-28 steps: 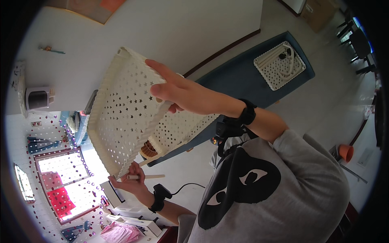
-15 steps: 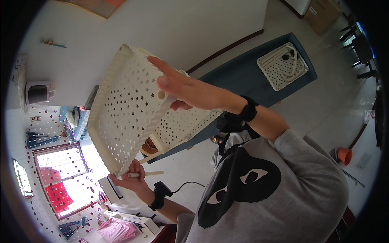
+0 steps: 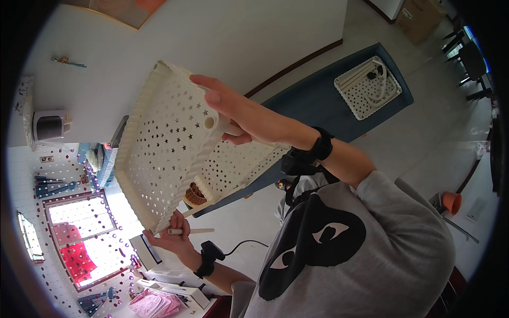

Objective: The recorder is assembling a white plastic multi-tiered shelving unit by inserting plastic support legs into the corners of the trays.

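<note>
A white plastic shelf tray (image 3: 164, 138), pierced with star-shaped holes, stands tilted in front of me. My right hand (image 3: 236, 108) grips its near corner, thumb along the rim and fingers bent below, beside a round corner socket (image 3: 210, 123). A white post shows behind that socket, partly hidden by the fingers. At the tray's lower corner, my left hand (image 3: 172, 238) curls round a short white tube (image 3: 193, 231) and also touches the rim. Another perforated white tier (image 3: 233, 164) lies beyond, partly covered, with a brown woven basket (image 3: 195, 195) by its end.
A long blue-grey table (image 3: 302, 106) stretches behind. At its far end a similar white tray (image 3: 366, 114) holds white tubes and a curved white piece. A pale wall (image 3: 228, 37) rises along the table; a cardboard box (image 3: 419, 21) and an orange pot (image 3: 452, 202) stand farther off.
The held tray has tipped slightly, so its corner socket shows more openly beside my right hand. Both hands keep their grip, nearly in place.
</note>
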A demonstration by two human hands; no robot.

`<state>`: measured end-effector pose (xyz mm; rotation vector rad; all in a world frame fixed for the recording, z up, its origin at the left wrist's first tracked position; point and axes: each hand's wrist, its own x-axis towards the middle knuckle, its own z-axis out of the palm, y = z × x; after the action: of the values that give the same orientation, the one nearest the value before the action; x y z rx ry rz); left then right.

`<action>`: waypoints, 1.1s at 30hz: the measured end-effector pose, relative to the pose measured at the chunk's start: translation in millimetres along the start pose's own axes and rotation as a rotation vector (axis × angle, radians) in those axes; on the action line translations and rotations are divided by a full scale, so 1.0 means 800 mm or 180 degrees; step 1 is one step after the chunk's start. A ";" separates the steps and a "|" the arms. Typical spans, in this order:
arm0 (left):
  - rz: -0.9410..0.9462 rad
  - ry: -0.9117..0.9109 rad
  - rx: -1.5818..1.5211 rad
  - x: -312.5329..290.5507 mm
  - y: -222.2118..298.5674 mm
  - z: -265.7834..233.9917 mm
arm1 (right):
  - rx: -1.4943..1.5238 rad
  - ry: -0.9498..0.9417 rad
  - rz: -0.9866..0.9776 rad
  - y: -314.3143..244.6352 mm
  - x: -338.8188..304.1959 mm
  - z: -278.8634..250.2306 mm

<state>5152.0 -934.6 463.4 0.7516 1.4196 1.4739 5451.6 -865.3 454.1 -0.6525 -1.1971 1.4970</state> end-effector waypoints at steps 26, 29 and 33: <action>-0.0267 0.0362 -0.0137 -0.004 0.011 0.010 | 0.0080 -0.0156 0.0498 -0.031 0.010 -0.001; -0.0269 0.0387 -0.0325 0.009 0.006 -0.014 | 0.0104 -0.0262 0.0663 -0.019 0.012 -0.002; -0.0327 -0.0094 -0.0379 0.014 0.001 -0.031 | 0.0397 -0.0035 0.0688 -0.016 0.016 0.005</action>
<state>5125.2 -934.7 458.8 0.6152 1.3166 1.4482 5449.1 -855.7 469.5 -0.7070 -1.0573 1.7429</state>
